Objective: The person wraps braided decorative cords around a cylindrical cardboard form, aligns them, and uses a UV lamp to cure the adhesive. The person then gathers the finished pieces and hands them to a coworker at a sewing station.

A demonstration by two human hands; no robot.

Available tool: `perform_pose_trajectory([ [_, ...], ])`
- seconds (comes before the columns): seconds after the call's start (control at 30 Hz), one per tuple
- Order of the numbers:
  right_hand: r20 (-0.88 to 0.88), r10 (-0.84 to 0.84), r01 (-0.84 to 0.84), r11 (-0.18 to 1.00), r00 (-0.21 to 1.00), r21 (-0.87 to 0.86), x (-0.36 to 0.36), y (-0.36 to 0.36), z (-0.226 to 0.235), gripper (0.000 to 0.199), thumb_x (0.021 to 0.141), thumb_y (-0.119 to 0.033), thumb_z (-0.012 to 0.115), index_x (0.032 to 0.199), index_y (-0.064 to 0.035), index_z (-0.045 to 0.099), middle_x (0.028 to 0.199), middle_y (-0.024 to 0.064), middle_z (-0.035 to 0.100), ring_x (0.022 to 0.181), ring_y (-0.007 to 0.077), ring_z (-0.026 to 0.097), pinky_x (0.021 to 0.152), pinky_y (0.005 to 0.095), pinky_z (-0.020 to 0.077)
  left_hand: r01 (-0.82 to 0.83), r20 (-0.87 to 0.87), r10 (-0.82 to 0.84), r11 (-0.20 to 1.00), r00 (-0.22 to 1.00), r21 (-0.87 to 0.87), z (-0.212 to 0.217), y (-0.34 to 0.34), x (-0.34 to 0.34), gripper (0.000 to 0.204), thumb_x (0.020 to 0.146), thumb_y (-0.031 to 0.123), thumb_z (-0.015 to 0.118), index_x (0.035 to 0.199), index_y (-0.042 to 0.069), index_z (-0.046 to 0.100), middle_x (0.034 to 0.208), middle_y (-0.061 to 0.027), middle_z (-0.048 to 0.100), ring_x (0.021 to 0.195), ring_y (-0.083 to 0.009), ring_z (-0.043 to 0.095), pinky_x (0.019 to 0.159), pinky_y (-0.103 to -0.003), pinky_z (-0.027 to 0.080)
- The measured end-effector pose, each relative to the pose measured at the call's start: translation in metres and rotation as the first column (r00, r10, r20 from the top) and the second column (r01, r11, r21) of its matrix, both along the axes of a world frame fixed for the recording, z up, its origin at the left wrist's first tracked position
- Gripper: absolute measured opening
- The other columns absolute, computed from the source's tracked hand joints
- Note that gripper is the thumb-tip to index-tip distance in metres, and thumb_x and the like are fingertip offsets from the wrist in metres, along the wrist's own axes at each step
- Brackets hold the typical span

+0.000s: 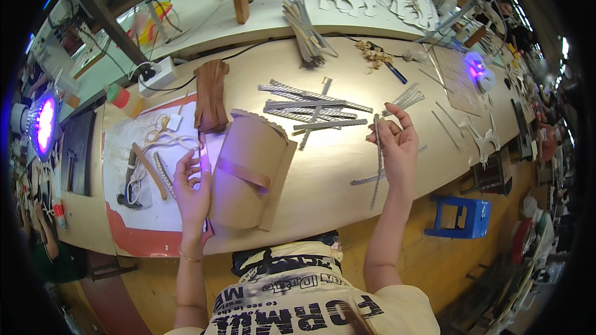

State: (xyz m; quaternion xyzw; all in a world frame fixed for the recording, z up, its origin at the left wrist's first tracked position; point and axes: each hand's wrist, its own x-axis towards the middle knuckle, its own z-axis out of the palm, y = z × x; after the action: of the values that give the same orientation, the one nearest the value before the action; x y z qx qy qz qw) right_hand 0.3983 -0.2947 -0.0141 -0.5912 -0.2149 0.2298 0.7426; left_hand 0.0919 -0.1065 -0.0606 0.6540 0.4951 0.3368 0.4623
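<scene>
The worktop (pixel 316 192) has a smooth, softly glossy surface, while the curved brown roll (pixel 242 155) looks like matt cardboard. The grey strips (pixel 304 104) look braided and textured; the stool (pixel 479 218) is smooth plastic.

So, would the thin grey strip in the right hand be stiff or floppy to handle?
Probably springy rather than limp: the thin grey strip runs nearly straight out from the right hand. It's likely light too, as it looks very narrow.

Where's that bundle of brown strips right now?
In the head view, the bundle of brown strips lies left of centre on the table, just beyond the curved tan piece and left of the scattered grey strips.
</scene>
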Motion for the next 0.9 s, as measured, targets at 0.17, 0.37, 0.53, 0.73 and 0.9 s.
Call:
perform_pose_trajectory([
  [0.17, -0.091, 0.291, -0.286, 0.956, 0.953, 0.061, -0.040, 0.020, 0.030, 0.054, 0.090, -0.007, 0.061, 0.136, -0.0003, 0.034, 0.087, 0.0093, 0.061, 0.069, 0.0134, 0.059, 0.074, 0.0293, 0.0519, 0.019, -0.217, 0.140, 0.800, 0.966, 0.599, 0.030, -0.029, -0.001, 0.048, 0.084, 0.006, 0.062, 0.129, -0.003, 0.046, 0.127, -0.0195, 0.052, 0.123, -0.0367, 0.046, 0.105, -0.044, 0.034],
  [0.37, -0.116, 0.341, -0.333, 0.939, 0.933, 0.087, -0.087, 0.046, 0.040, 0.070, 0.088, -0.003, 0.062, 0.145, -0.0053, 0.021, 0.105, 0.0126, 0.056, 0.066, 0.0129, 0.057, 0.070, 0.0295, 0.0525, 0.460, 0.109, -0.471, 0.881, 0.875, 0.111, 0.075, -0.053, 0.018, 0.020, 0.083, 0.008, 0.067, 0.102, 0.001, 0.068, 0.110, -0.0119, 0.064, 0.101, -0.0234, 0.061, 0.088, -0.034, 0.046],
  [0.53, 0.463, 0.270, -0.300, 0.954, 0.845, -0.008, -0.131, 0.046, 0.041, 0.076, 0.085, 0.009, 0.060, 0.146, -0.0057, 0.018, 0.113, 0.0184, 0.052, 0.077, 0.0157, 0.063, 0.070, 0.0256, 0.0536, 0.525, 0.570, -0.345, 0.831, 0.746, -0.184, 0.078, -0.051, 0.042, 0.018, 0.088, 0.009, 0.066, 0.104, 0.000, 0.068, 0.105, -0.0071, 0.063, 0.093, -0.0121, 0.060, 0.080, -0.026, 0.048],
  [0.73, 0.772, 0.353, -0.353, 0.919, 0.529, -0.178, -0.135, 0.048, 0.048, 0.079, 0.088, 0.004, 0.060, 0.148, -0.0072, 0.010, 0.116, 0.0184, 0.050, 0.079, 0.0146, 0.062, 0.065, 0.0247, 0.0527, 0.524, 0.664, -0.261, 0.820, 0.701, -0.231, 0.074, -0.052, 0.033, 0.015, 0.090, 0.006, 0.064, 0.102, -0.001, 0.067, 0.102, -0.0060, 0.062, 0.088, -0.0094, 0.058, 0.076, -0.022, 0.047],
  [0.9, 0.299, 0.572, -0.474, 0.811, 0.763, -0.343, -0.137, 0.046, 0.059, 0.039, 0.088, -0.008, 0.066, 0.122, 0.0052, 0.052, 0.084, 0.0105, 0.063, 0.065, 0.0095, 0.059, 0.058, 0.0204, 0.0474, 0.394, 0.707, -0.124, 0.889, 0.696, -0.233, 0.068, -0.046, 0.025, 0.012, 0.091, 0.009, 0.062, 0.095, -0.002, 0.067, 0.097, -0.0050, 0.062, 0.081, -0.0077, 0.057, 0.073, -0.022, 0.047],
])
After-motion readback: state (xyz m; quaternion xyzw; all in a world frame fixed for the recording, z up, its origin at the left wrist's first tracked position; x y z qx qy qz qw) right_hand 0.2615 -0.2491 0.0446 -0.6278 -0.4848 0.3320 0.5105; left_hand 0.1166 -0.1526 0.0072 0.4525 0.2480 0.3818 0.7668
